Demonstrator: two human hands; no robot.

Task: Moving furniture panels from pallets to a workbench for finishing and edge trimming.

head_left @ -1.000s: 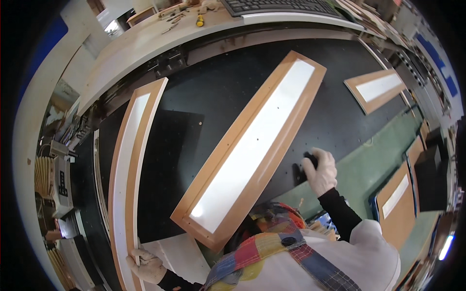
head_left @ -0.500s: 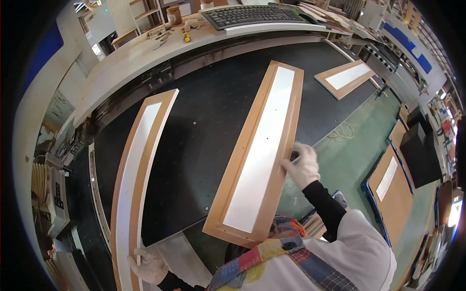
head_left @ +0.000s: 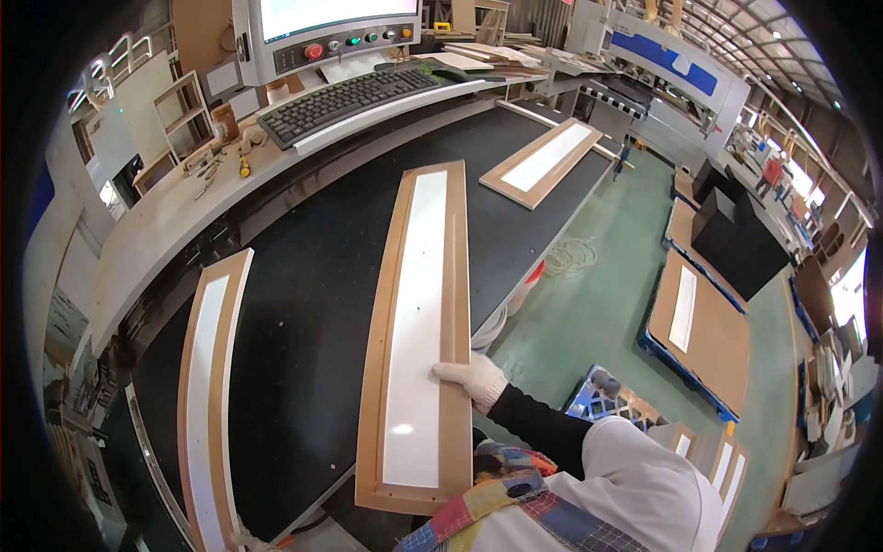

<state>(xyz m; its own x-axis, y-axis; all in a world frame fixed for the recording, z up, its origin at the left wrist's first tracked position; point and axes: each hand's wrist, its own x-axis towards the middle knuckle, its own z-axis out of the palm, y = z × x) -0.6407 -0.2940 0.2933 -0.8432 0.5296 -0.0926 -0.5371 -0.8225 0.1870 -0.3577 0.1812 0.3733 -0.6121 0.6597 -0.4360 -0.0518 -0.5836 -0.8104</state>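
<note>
A long wooden-framed panel with a white centre strip (head_left: pixel 418 313) lies on the black table, its near end reaching my apron. My right hand (head_left: pixel 474 382), in a white glove, grips its right edge. A digit lies across the frame towards the white strip; the other fingers are partly hidden at the edge. To the left is a narrower framed panel (head_left: pixel 204 396), also with a white strip. My left hand (head_left: pixel 250 541), gloved too, is at its near right edge, mostly cut off by the picture's lower rim. A shorter framed panel (head_left: pixel 543 164) lies at the far right of the table.
Beyond the black table (head_left: pixel 294 304) runs a ledge with a keyboard (head_left: pixel 349 103), a yellow-handled screwdriver (head_left: pixel 244 166) and a control panel with a screen (head_left: pixel 336 37). Right of the table, coiled cord (head_left: pixel 570 258) lies on the green floor, near a stack of brown boards (head_left: pixel 708 340).
The view has turned up and right, bringing in the screen. My right hand has gone from a loose touch at the middle panel's edge to a grip. My left hand now shows less.
</note>
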